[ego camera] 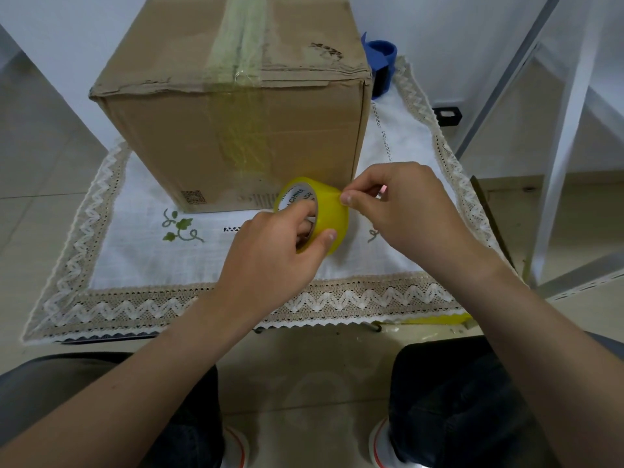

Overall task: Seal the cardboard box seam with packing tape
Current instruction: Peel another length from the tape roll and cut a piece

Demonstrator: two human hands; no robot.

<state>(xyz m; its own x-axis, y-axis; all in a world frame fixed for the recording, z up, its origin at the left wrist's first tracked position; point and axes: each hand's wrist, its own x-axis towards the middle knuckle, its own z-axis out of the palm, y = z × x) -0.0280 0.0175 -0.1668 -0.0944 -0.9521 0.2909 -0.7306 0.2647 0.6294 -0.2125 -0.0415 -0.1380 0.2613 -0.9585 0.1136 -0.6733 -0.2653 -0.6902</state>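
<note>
— Far left?
— Just cloth (111, 197), lace-edged, with box (236, 136) standing on it; seam (240, 38) on top under yellowish tape.
— And the left hand (270, 244)?
— Gripping roll (332, 214) low before the box, fingers through the core, thumb outside.
— Right hand (401, 204)?
— Pinching tape end (337, 196) at the roll's top.

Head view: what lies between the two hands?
The yellow tape roll. The left hand grips it with fingers through its core; the right hand pinches at its top edge. The head view shows this, near the cardboard box.
</note>
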